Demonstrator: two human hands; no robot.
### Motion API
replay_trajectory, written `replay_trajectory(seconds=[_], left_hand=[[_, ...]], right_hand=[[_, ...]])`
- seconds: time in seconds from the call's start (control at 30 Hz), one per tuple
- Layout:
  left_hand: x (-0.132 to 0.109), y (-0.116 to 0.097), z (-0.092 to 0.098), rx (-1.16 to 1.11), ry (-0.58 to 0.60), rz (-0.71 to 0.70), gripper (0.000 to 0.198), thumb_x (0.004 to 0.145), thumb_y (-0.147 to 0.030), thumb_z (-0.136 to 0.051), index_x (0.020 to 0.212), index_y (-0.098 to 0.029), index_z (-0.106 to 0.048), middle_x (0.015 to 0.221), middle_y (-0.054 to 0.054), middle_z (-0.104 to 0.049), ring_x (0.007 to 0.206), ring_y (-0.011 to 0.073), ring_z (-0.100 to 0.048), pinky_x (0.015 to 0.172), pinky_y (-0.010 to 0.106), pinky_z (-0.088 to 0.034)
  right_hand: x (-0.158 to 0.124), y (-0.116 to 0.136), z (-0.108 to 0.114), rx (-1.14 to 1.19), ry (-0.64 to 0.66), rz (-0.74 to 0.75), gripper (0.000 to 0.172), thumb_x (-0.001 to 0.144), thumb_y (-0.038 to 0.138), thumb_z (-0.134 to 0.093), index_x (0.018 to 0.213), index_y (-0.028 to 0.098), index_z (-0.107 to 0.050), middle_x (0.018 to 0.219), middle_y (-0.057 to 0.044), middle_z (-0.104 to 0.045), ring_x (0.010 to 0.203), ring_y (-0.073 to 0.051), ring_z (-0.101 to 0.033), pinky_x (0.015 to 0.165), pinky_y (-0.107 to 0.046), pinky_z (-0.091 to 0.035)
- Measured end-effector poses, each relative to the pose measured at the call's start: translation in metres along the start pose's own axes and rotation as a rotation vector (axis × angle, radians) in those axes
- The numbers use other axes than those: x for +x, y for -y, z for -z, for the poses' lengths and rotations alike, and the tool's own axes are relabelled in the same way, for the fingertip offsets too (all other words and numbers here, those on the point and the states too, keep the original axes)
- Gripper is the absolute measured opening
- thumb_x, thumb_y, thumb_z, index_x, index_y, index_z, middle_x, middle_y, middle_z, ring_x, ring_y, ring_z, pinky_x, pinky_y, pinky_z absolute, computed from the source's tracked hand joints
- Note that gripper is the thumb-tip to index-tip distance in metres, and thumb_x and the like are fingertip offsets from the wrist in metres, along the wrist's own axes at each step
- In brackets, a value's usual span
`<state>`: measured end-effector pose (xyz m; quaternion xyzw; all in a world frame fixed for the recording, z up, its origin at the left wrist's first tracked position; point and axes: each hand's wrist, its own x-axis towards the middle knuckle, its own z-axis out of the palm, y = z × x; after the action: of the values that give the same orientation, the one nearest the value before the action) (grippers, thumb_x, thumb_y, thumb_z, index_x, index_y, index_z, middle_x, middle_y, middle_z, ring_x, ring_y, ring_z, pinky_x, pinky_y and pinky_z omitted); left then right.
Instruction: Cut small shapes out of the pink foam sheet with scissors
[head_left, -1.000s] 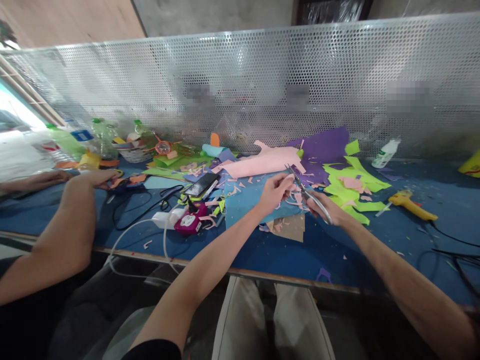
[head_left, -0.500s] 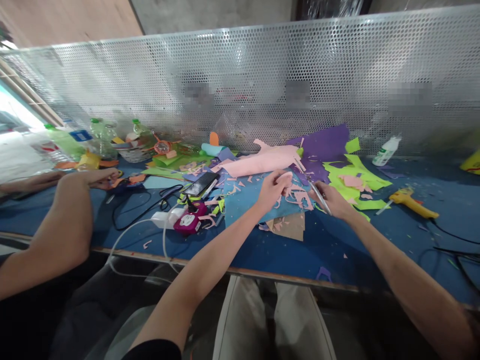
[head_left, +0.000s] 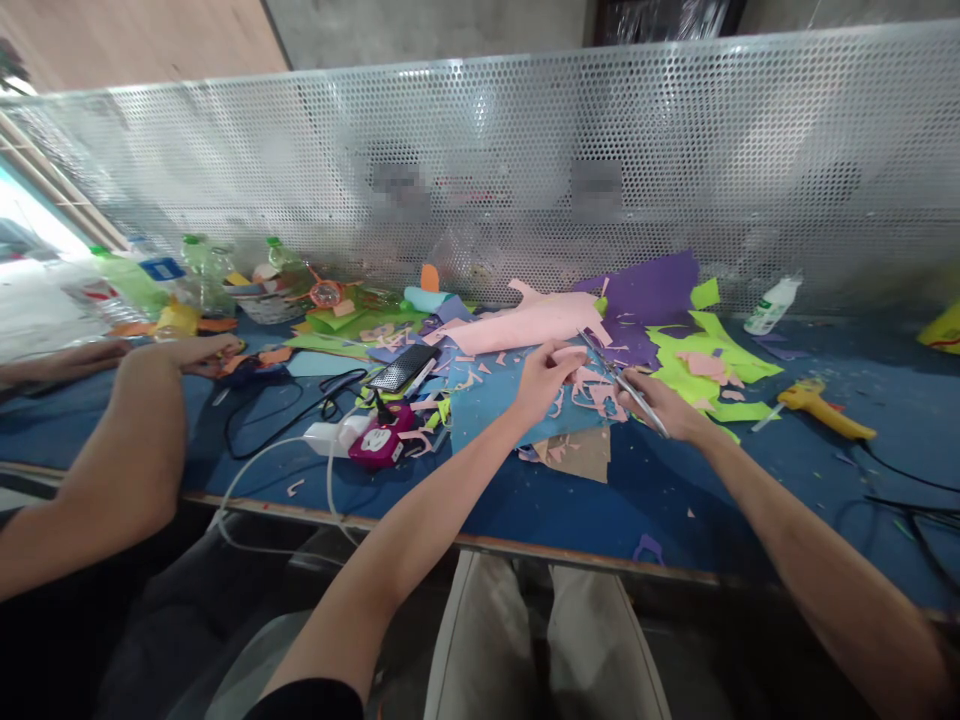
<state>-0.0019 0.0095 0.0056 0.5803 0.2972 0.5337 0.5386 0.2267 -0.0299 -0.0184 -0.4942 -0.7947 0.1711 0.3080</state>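
My left hand point(head_left: 541, 382) is closed in a pinch on a small pale-pink foam-like piece point(head_left: 570, 357), above the scrap-strewn blue sheet. To its right, my right hand point(head_left: 660, 402) grips a slim silver metal tool point(head_left: 639, 397). The tool's thin pointed end slants up and left, just past the pink piece, and its other end sticks out below my fingers; its exact kind is unclear. Behind my hands lies a large pink sheet point(head_left: 517, 322), partly curled. Pink offcuts point(head_left: 600, 398) lie below and between the hands on the blue sheet point(head_left: 480, 405).
A yellow glue gun point(head_left: 825, 408) and a white bottle point(head_left: 772, 305) are on the right. Purple point(head_left: 652, 290) and lime sheets point(head_left: 694, 350) lie behind. Leftward are a magenta power adapter point(head_left: 381, 437), a black phone-like object point(head_left: 405, 368) and another person's arm point(head_left: 146, 430).
The tool in my right hand has tilted, so its pointed end now reaches farther up and left. The pink piece has turned flatter in my left hand.
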Motion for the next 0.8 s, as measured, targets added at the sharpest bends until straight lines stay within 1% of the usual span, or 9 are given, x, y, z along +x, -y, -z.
replay_trajectory(seconds=[0.07, 0.17, 0.37, 0.5, 0.6, 0.67, 0.8], left_hand=[[0.0001, 0.0013, 0.0007, 0.010, 0.008, -0.002, 0.029, 0.074, -0.039, -0.079, 0.083, -0.014, -0.068, 0.067, -0.002, -0.059, 0.058, 0.0078, -0.050, 0.056, 0.022, -0.042], [0.0004, 0.0036, 0.0024, 0.053, 0.051, -0.003, 0.029, 0.075, -0.039, -0.079, 0.082, -0.013, -0.070, 0.067, 0.001, -0.063, 0.057, 0.0081, -0.050, 0.054, 0.023, -0.041], [0.0008, 0.0049, 0.0046, 0.078, 0.091, 0.036, 0.030, 0.078, -0.042, -0.076, 0.085, -0.013, -0.073, 0.073, 0.004, -0.069, 0.054, 0.0080, -0.051, 0.053, 0.023, -0.042], [0.0022, 0.0070, 0.0040, 0.076, 0.049, 0.058, 0.032, 0.078, -0.043, -0.075, 0.073, -0.013, -0.067, 0.061, 0.001, -0.060, 0.051, 0.0084, -0.052, 0.053, 0.024, -0.042], [0.0029, 0.0072, 0.0030, 0.076, 0.033, 0.059, 0.034, 0.080, -0.047, -0.073, 0.078, -0.013, -0.069, 0.068, 0.002, -0.064, 0.055, 0.0087, -0.052, 0.054, 0.024, -0.042], [0.0031, 0.0067, 0.0027, 0.087, 0.041, 0.039, 0.035, 0.082, -0.048, -0.071, 0.078, -0.013, -0.069, 0.069, 0.002, -0.064, 0.054, 0.0081, -0.049, 0.053, 0.023, -0.039], [0.0031, 0.0068, 0.0043, 0.147, 0.041, -0.023, 0.038, 0.084, -0.049, -0.070, 0.068, -0.015, -0.064, 0.056, -0.003, -0.048, 0.052, 0.0077, -0.039, 0.052, 0.024, -0.033]], right_hand=[[-0.0006, -0.0002, 0.0007, 0.022, 0.037, 0.012, 0.041, 0.091, 0.063, -0.044, 0.085, 0.024, -0.055, 0.070, 0.001, -0.055, 0.060, -0.016, -0.048, 0.059, -0.030, -0.037], [-0.0006, -0.0002, 0.0018, 0.039, 0.057, 0.014, 0.041, 0.091, 0.063, -0.046, 0.083, 0.023, -0.055, 0.069, 0.002, -0.054, 0.058, -0.015, -0.047, 0.057, -0.029, -0.037], [0.0004, -0.0010, 0.0048, 0.031, 0.049, -0.045, 0.037, 0.085, 0.058, -0.058, 0.073, 0.023, -0.054, 0.061, 0.005, -0.048, 0.052, -0.014, -0.046, 0.051, -0.026, -0.032], [0.0006, -0.0024, 0.0043, 0.039, 0.043, -0.057, 0.036, 0.085, 0.055, -0.060, 0.070, 0.023, -0.056, 0.059, 0.004, -0.048, 0.052, -0.013, -0.045, 0.051, -0.026, -0.031], [-0.0001, -0.0025, 0.0035, 0.091, 0.059, -0.083, 0.037, 0.084, 0.058, -0.061, 0.072, 0.023, -0.057, 0.057, 0.004, -0.048, 0.051, -0.013, -0.044, 0.049, -0.025, -0.032], [-0.0013, -0.0017, 0.0034, 0.149, 0.088, -0.104, 0.041, 0.085, 0.063, -0.057, 0.075, 0.023, -0.057, 0.057, 0.003, -0.050, 0.049, -0.014, -0.047, 0.047, -0.025, -0.034], [-0.0046, 0.0006, 0.0042, 0.301, 0.193, -0.095, 0.052, 0.083, 0.075, -0.048, 0.090, 0.025, -0.060, 0.069, 0.001, -0.056, 0.053, -0.016, -0.054, 0.047, -0.027, -0.044]])
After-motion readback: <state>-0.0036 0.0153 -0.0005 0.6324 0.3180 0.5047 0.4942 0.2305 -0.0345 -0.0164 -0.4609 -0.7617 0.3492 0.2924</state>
